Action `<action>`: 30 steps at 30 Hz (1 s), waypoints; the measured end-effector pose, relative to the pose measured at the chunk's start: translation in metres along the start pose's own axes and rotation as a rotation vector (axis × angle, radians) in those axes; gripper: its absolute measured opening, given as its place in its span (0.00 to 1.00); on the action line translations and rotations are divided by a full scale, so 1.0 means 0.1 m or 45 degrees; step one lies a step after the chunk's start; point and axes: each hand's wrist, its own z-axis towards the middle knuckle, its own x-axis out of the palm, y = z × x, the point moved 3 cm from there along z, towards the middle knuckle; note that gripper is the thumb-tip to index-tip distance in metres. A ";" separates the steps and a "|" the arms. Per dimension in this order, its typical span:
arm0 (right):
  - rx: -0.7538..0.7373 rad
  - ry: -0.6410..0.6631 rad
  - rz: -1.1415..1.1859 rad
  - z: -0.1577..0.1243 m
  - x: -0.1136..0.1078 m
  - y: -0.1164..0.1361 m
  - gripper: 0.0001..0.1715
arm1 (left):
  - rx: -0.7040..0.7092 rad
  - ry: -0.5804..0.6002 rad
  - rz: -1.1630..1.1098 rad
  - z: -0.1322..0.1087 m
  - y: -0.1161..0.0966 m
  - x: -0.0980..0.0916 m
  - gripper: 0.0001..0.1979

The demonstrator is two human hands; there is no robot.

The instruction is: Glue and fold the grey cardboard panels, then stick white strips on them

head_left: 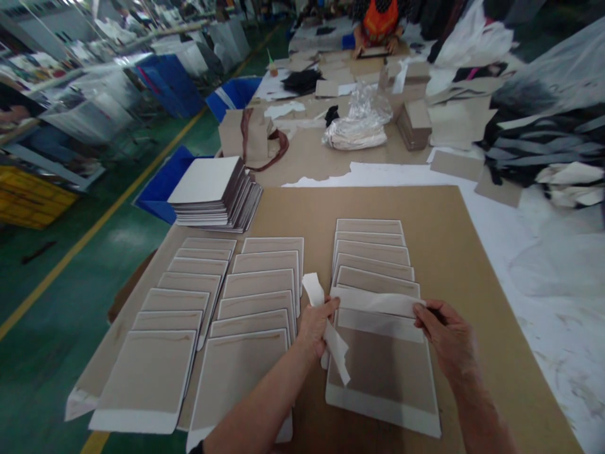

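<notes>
A white strip (378, 301) is stretched across the upper part of the front panel (382, 359) in the right-hand column. My left hand (316, 325) pinches its left end, and more white strip (312, 289) sticks out above and below that fist. At the other end, the fingers of my right hand (444, 331) are closed on the strip by the panel's right edge. Behind the front panel, several similar beige panels (373, 253) with pale borders overlap in a row. Whether the strip touches the panel along its whole length, I cannot tell.
Two more columns of overlapping panels (146, 366) lie to the left. Beyond them a tall stack of boards (208, 183) stands near a blue bin (163, 183). Farther back are a plastic-wrapped bundle (357, 123), a beige bag (246, 135), and a person (378, 28) at the table's far end.
</notes>
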 end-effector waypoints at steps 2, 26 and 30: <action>-0.004 -0.063 -0.064 0.07 -0.04 -0.08 0.25 | 0.099 -0.057 0.143 0.13 -0.06 0.08 0.09; -0.074 -0.263 0.099 0.45 0.03 0.17 0.27 | 0.534 0.051 0.717 0.40 -0.86 0.51 0.09; -0.059 -0.229 0.096 0.37 0.01 0.17 0.25 | 0.529 0.063 0.765 0.28 -0.89 0.42 0.07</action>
